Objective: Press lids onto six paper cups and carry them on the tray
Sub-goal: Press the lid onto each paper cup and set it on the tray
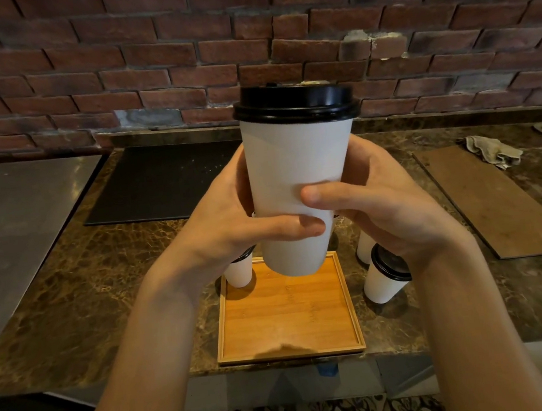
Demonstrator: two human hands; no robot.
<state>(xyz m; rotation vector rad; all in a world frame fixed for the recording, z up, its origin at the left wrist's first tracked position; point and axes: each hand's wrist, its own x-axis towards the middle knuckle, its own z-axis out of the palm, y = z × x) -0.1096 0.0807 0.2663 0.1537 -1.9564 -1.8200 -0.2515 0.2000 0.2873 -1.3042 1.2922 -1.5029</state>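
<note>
Holding a white paper cup (299, 195) up above the wooden tray (288, 319), both hands closed around its lower half: left hand (231, 224) wrapping the side with the thumb crossing the front, right hand (375, 206) wrapping the other side with the thumb pressing just above it. Sitting on the cup's rim, a black lid (296, 103), looking level and seated, though the far edge is not showing. Hanging roughly upright, long axis vertical, base hovering over the tray's far half. Straight below, bare tray floor, so probably only lowering needed, both hands equally near. Standing at the tray's far left corner, a lidded cup (239, 270); waiting off the tray's right edge, another lidded cup (386, 276) with a further cup (365, 245) just behind it.
</note>
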